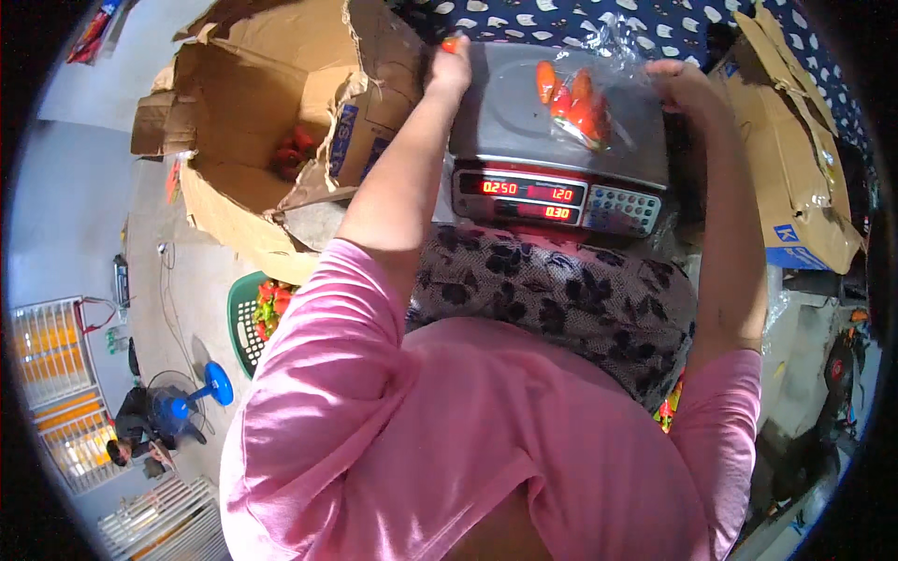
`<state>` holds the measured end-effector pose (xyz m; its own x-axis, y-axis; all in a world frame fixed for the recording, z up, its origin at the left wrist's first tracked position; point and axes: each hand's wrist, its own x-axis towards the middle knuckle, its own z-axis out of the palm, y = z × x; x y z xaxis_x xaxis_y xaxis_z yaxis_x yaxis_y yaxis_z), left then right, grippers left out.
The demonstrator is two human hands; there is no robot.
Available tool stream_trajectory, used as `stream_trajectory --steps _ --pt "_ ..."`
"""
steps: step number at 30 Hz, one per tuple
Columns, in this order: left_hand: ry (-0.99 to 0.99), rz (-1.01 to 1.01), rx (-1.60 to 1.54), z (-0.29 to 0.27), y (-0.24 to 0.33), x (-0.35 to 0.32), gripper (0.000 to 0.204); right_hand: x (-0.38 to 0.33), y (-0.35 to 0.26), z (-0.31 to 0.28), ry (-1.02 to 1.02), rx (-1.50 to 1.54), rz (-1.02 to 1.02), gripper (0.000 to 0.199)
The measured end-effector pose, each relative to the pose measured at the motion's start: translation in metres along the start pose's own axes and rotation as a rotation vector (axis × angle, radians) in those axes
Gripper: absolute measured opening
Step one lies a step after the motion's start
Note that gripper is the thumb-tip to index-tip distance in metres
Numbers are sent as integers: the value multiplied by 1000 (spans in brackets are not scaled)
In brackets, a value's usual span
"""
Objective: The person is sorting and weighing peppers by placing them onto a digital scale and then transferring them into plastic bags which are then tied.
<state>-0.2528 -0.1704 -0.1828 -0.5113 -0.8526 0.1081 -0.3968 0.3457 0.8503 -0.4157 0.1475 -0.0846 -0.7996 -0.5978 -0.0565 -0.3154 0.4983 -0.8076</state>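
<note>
A clear plastic bag [613, 45] with several red peppers [585, 107] in it lies on the metal pan [510, 122] of a digital scale. My left hand [451, 70] is closed on a red pepper [452, 44] at the pan's far left corner. Across the pan, my right hand [675, 82] has its fingers closed at the bag's right edge; the fingertips are small and partly hidden. Red digits glow on the scale's front panel [521, 194], beside a keypad [621, 210].
An open cardboard box [234, 103] with red peppers inside stands left of the scale. Another cardboard box [795, 168] is at the right. A green basket [245, 323] of peppers sits lower left. Farther off are a blue fan [178, 407] and a person [136, 430].
</note>
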Motion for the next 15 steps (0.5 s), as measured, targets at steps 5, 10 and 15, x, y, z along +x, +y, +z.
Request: stream_trajectory --steps 5,10,15 --pt "-186 -82 -786 -14 109 -51 41 -30 -26 -23 -307 148 -123 35" --pt "-827 318 -1236 -103 239 -120 38 -113 -188 -15 -242 436 -411 47" --pt "-1247 129 -1202 -143 258 -154 47 -168 -243 -35 -12 291 -566 62"
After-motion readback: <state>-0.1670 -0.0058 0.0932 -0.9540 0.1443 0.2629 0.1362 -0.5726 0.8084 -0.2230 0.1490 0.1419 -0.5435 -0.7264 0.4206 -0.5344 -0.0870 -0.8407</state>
